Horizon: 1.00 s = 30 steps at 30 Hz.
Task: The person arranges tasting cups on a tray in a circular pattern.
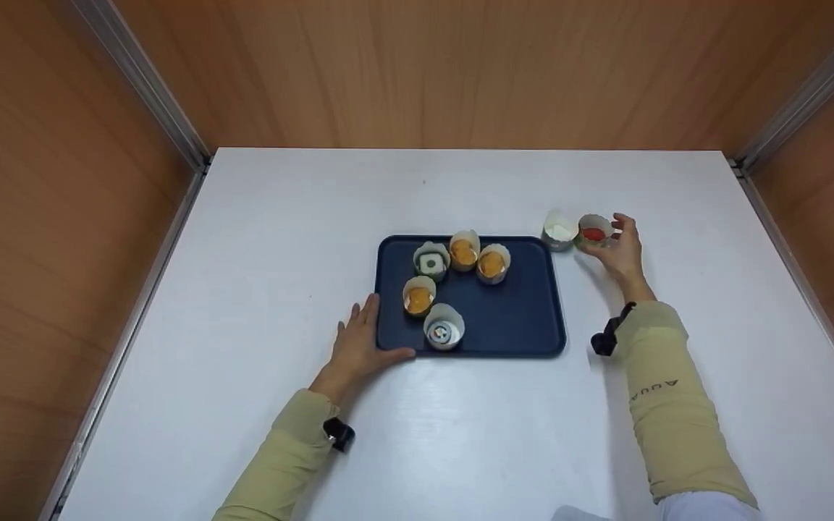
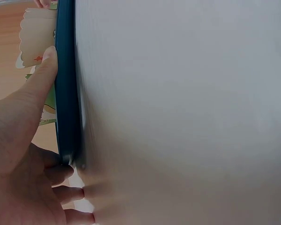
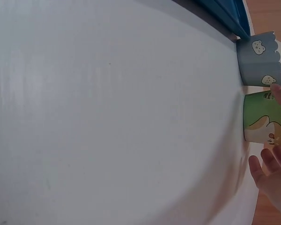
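Observation:
My left hand [image 1: 359, 347] lies at the near left corner of a dark blue tray [image 1: 511, 318], fingers along its left side and thumb at the front edge. Off the tray's right side, my right hand [image 1: 623, 253] is spread around a green paper cup [image 3: 262, 117] with something red inside. In the right wrist view its thumb is near the cup's upper side, while the fingertips [image 3: 255, 166] show a gap below. Beside that cup stands a blue-grey paper cup [image 3: 260, 61] with a white thing in it, close to the tray's corner.
Several paper cups stand on the tray's left half: orange contents in the back cup [image 1: 465, 251], right cup [image 1: 494, 263] and left cup [image 1: 419, 297], a white block in a green cup [image 1: 431, 262], and a front white cup [image 1: 444, 325]. Wooden panels [image 1: 417, 72] border the white table [image 1: 279, 217].

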Each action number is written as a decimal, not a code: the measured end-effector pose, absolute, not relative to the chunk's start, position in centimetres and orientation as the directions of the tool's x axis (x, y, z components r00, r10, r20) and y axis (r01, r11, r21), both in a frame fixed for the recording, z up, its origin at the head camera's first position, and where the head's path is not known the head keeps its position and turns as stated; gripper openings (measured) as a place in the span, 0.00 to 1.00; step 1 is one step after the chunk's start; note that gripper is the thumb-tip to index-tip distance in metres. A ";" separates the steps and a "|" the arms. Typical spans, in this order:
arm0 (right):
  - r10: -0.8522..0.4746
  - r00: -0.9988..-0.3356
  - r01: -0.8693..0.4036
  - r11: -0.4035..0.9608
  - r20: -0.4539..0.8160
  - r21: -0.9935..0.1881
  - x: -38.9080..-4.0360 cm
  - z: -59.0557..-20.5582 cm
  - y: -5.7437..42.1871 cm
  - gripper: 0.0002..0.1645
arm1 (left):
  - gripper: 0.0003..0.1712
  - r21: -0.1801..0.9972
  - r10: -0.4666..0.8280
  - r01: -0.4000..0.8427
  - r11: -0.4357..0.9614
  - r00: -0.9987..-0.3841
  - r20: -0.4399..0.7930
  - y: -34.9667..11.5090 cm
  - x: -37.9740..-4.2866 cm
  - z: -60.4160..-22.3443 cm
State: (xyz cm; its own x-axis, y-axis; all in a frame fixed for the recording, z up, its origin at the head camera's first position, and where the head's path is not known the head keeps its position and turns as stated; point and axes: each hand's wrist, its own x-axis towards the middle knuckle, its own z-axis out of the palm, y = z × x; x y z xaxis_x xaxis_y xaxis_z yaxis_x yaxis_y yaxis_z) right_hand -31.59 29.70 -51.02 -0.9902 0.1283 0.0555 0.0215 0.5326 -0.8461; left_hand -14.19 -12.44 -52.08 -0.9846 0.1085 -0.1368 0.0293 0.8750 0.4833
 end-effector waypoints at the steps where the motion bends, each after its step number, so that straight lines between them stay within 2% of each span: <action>1: 0.124 -0.991 0.026 0.529 0.047 -0.848 -31.7 -51.0 29.7 0.48 | 0.67 0.486 0.107 0.028 0.873 -0.985 -0.135 -12.4 -14.2 -52.1; 21: 0.066 -0.998 0.036 0.614 0.005 -0.788 -32.5 -50.7 29.3 0.49 | 0.67 0.483 0.106 0.029 0.875 -0.985 -0.133 -12.4 -14.2 -52.1; 30: 0.120 -0.993 0.061 0.582 0.011 -0.811 -32.3 -51.2 29.1 0.44 | 0.67 0.485 0.106 0.034 0.874 -0.987 -0.123 -12.5 -14.1 -52.1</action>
